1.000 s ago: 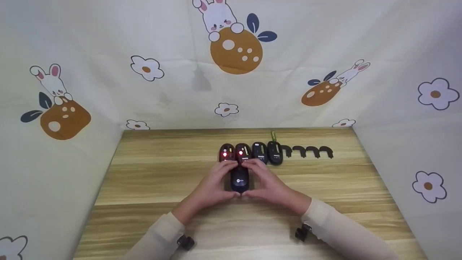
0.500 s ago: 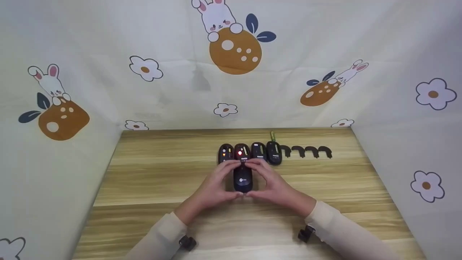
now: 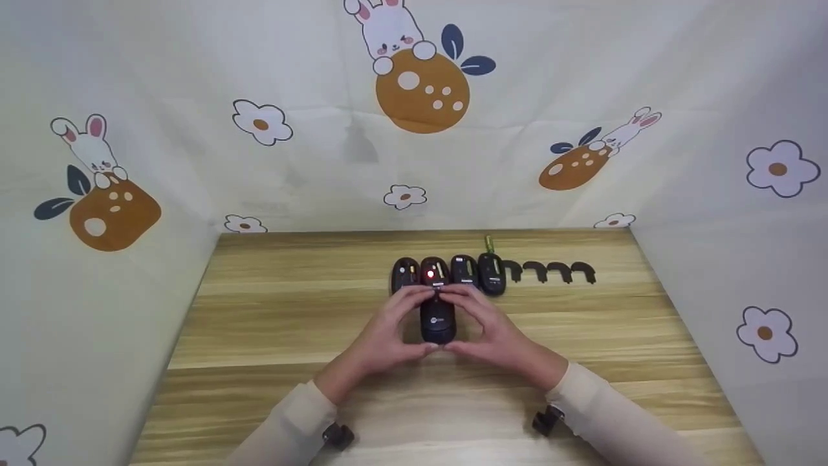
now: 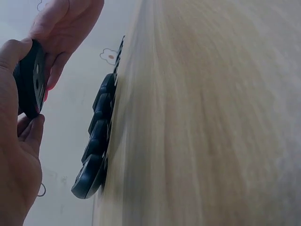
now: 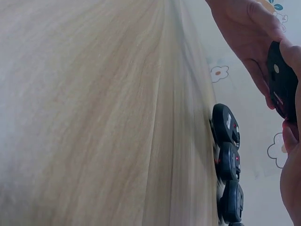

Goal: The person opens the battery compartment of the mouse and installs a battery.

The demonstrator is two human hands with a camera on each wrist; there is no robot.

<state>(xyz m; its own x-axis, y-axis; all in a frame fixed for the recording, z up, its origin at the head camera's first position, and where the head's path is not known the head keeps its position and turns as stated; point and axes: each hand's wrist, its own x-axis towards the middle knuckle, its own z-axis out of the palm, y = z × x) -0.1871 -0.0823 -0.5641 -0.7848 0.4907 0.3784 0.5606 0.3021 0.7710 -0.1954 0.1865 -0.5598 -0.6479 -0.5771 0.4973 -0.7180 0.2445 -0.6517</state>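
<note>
A black computer mouse [image 3: 438, 322], a pale logo on its upper side, is held between both hands in the head view. My left hand [image 3: 391, 327] pinches its left side, fingertips at the far end and thumb at the near end. On the other side my right hand [image 3: 490, 331] grips the same two ends. In the left wrist view the mouse [image 4: 31, 77] is raised off the table, its underside turned downward. The right wrist view shows its dark underside [image 5: 281, 80] with a round pale spot.
Just beyond the hands several mice [image 3: 492, 275] lie bottom up in a row, battery bays exposed; one [image 3: 435, 266] glows red. A green battery [image 3: 490, 244] lies behind the rightmost. Several curved black battery covers [image 3: 559, 272] continue the row rightward. Patterned cloth [image 3: 310, 175] borders the wooden table [image 3: 272, 323].
Both hands have shifted the held mouse slightly right and away from the person. The leftmost mouse's red light has gone out.
</note>
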